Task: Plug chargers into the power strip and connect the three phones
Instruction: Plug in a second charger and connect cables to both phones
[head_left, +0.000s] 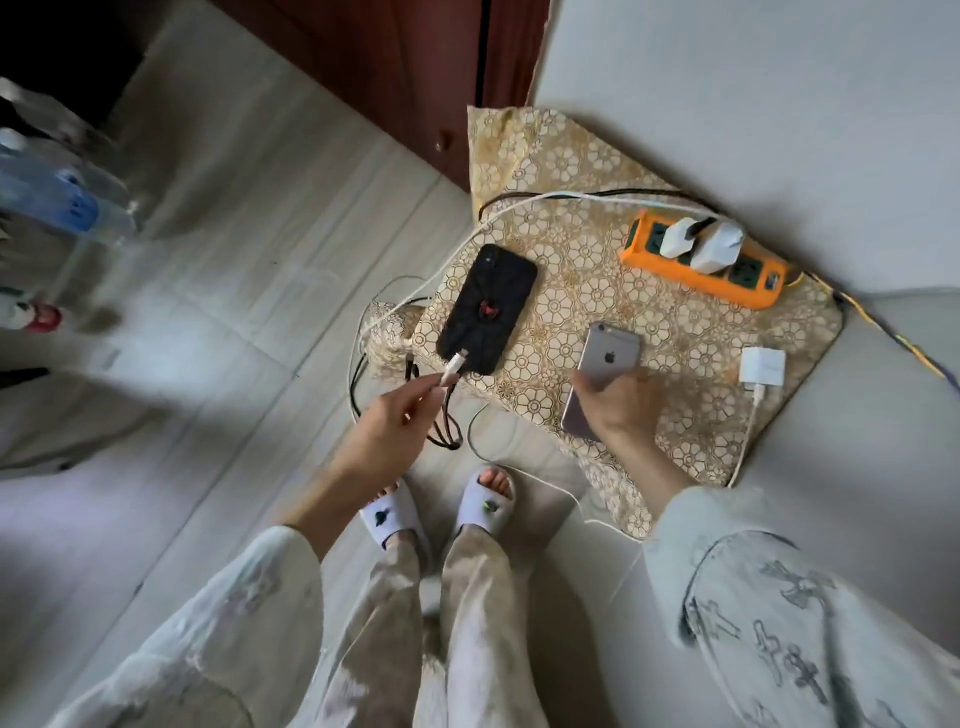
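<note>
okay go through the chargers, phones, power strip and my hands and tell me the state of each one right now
Power strip: two white chargers plugged in, end sockets free.
Third charger: unplugged, lying on the cloth, cable attached.
Black phone: face down, no cable in it.
Silver phone: face down, gripped by the right hand.
Left hand: pinching a white cable connector near the black phone.
</note>
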